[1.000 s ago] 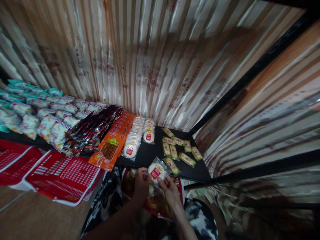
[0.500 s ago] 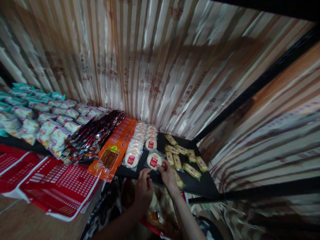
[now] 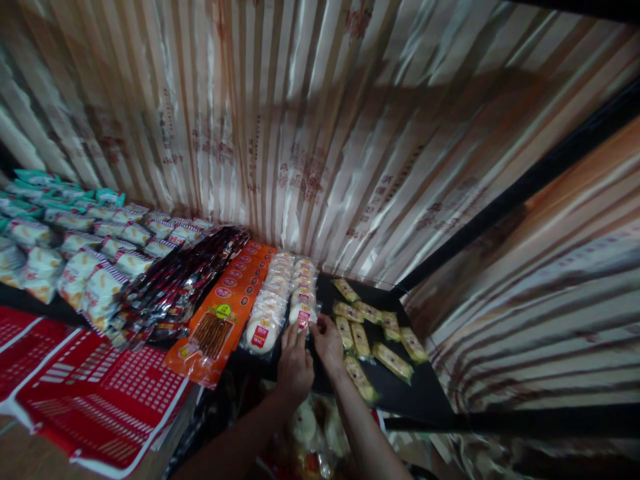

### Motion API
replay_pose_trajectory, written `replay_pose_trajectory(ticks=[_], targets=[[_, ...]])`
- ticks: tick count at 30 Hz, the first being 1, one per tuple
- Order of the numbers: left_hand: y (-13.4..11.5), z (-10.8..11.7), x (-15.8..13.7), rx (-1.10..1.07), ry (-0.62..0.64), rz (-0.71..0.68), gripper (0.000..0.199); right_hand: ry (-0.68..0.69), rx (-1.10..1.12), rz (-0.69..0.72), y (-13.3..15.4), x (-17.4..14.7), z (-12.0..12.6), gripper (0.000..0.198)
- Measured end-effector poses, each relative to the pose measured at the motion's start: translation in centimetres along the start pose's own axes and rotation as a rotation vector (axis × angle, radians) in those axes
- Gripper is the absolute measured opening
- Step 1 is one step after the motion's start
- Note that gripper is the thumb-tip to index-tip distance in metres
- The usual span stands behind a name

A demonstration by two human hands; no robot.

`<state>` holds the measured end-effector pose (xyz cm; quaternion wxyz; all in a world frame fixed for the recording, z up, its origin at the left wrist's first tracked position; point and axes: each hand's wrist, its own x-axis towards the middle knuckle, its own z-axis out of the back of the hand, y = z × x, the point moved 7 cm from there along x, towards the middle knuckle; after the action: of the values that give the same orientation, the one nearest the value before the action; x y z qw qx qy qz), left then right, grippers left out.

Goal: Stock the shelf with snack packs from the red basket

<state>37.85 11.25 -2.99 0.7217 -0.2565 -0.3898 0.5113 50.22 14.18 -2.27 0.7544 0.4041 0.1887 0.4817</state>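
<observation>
A round white cracker in a clear wrapper with a red label lies at the front of the right-hand overlapping row. My right hand pinches the right edge of its wrapper. The fingertips of my left hand rest stretched out against the wrapper's front edge; the hand grips nothing visible. Left of it runs a second row of the same wrapped crackers. Several small yellow-wrapped snack bars are scattered on the black shelf to the right.
Orange snack packets, a heap of dark red packets and white snack bags fill the shelf leftward. Red baskets stand below at the left. Bagged goods sit beneath my arms. Pleated sheeting hangs behind.
The front cracker has moved back to overlap the right-hand row. Both hands have come closer together around it, the left fingers now touching its wrapper. The view has shifted slightly.
</observation>
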Motion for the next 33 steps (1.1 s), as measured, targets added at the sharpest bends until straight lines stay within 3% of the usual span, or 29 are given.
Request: replay_pose_trajectory(ticks=[7, 15, 25, 29, 33], targets=[[0.5, -0.9, 0.5, 0.041, 0.037, 0.035, 0.052, -0.017, -0.251, -0.024, 0.1, 1.0, -0.6, 0.039], [0.5, -0.9, 1.2, 0.015, 0.041, 0.040, 0.059, -0.038, -0.177, -0.069, 0.7, 0.8, -0.8, 0.042], [0.5, -0.7, 1.4, 0.061, -0.009, -0.049, 0.050, -0.063, -0.216, 0.024, 0.7, 0.4, -1.4, 0.045], [-0.3, 0.3, 1.4, 0.060, 0.008, -0.102, 0.041, -0.116, -0.099, 0.111, 1.6, -1.2, -0.7, 0.046], [-1.6, 1.8, 0.2, 0.047, 0.018, -0.170, 0.027, -0.149, 0.004, 0.228, 2.3, -5.3, 1.2, 0.040]])
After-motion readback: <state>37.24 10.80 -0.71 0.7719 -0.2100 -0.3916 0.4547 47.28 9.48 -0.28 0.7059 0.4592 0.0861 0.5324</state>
